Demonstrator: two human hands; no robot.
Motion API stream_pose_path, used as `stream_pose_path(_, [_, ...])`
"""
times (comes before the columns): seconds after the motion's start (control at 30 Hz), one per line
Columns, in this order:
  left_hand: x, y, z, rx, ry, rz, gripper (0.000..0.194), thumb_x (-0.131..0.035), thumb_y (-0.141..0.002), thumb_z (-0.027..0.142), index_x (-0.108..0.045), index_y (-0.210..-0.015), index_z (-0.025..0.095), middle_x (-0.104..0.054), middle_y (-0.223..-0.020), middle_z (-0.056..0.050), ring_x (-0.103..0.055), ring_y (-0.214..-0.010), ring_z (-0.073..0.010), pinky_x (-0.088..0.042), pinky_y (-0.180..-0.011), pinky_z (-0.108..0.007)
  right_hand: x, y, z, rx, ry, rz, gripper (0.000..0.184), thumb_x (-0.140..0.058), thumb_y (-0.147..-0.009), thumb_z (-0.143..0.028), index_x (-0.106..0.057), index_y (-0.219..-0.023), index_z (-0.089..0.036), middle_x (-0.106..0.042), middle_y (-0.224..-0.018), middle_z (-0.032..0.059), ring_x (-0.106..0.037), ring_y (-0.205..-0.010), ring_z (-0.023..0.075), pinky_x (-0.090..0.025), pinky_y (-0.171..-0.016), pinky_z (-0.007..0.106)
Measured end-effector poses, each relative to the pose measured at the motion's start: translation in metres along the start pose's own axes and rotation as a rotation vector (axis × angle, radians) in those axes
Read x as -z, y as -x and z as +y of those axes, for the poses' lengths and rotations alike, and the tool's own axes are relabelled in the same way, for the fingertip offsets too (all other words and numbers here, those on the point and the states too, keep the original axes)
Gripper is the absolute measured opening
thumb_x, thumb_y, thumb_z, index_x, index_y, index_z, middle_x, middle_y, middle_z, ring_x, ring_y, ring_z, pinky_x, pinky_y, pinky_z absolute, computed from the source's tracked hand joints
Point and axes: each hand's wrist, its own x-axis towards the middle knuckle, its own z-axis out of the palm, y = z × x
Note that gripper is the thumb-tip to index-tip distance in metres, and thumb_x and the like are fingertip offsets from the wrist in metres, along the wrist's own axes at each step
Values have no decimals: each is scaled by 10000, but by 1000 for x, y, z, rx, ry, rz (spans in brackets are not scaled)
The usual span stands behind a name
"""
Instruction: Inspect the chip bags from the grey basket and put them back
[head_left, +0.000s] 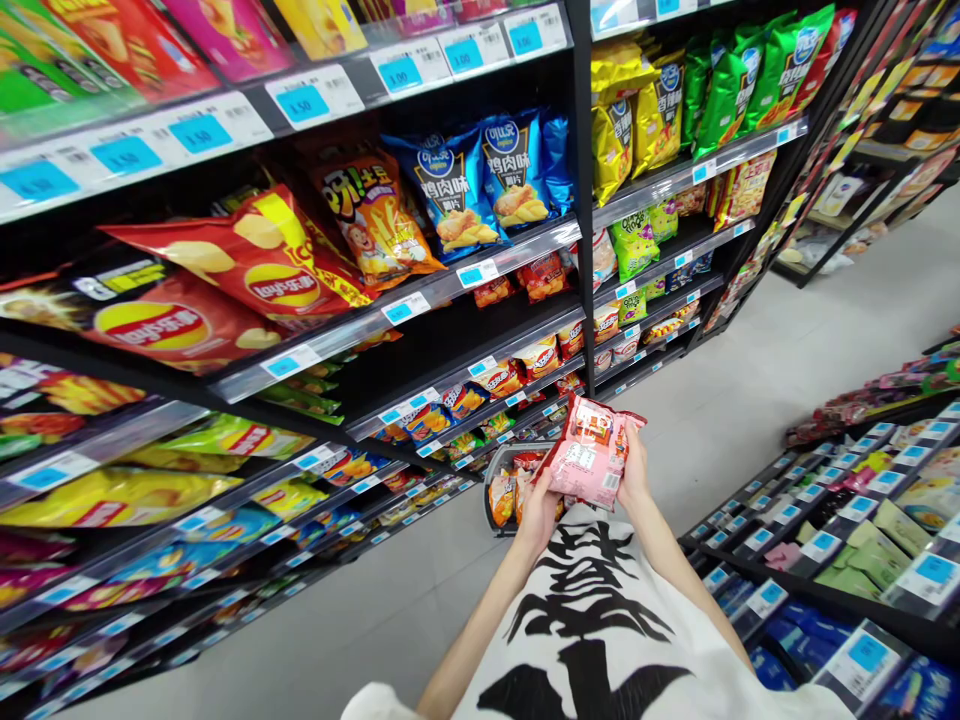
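Note:
I hold a pink snack packet (pixel 592 452) in front of my chest with both hands. My left hand (pixel 538 512) grips its lower left edge, fingers closed on it. My right hand (pixel 635 468) clasps its right edge. Just beyond the packet, low on the floor, stands a shopping basket (pixel 504 462) with several orange and red snack bags inside, partly hidden by the packet and my left hand.
Tall black shelves (pixel 577 200) full of crisp bags line the left side, with blue price tags along the edges. A lower display (pixel 847 520) of packets stands at the right. A grey floor aisle (pixel 787 370) runs ahead between them.

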Motion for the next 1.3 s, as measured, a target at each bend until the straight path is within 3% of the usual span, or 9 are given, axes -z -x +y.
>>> stream_pose_path(0.3, [0,0,0,19,-1,-5,560,-896,-766,562,-802,-1147,162,-787,-1295,-151,-690,-1285,-347,-516,-1117,-468,5,-4,2,-27,-15,-5,371,-896,-768,-505,-769,-972,-222,-858,-981,10,-781,-794,214,-643,-764,333])
stream_pose_path(0.5, [2,0,-2,33,7,-25,548,-845,-817,582,-797,-1179,173,-781,-1308,-151,-659,-1338,-359,-518,-1108,-465,5,-5,4,-16,-8,10,370,-892,-770,-522,-759,-957,-232,-854,-959,-3,-780,-779,217,-645,-760,341])
stream_pose_path(0.93, [0,1,0,34,-8,-35,575,-864,-782,620,-806,-1167,197,-781,-1315,-130,-636,-1362,-359,-521,-1103,-463,7,-7,5,-38,-28,3,394,-895,-768,-540,-765,-982,-236,-856,-970,-2,-789,-787,224,-663,-802,375])
stream_pose_path(1.3, [1,1,1,26,3,-45,531,-861,-802,554,-802,-1191,197,-779,-1324,-127,-648,-1345,-350,-517,-1102,-453,7,-7,6,-30,-26,6,361,-896,-780,-518,-768,-966,-236,-859,-976,-6,-785,-779,212,-657,-752,340])
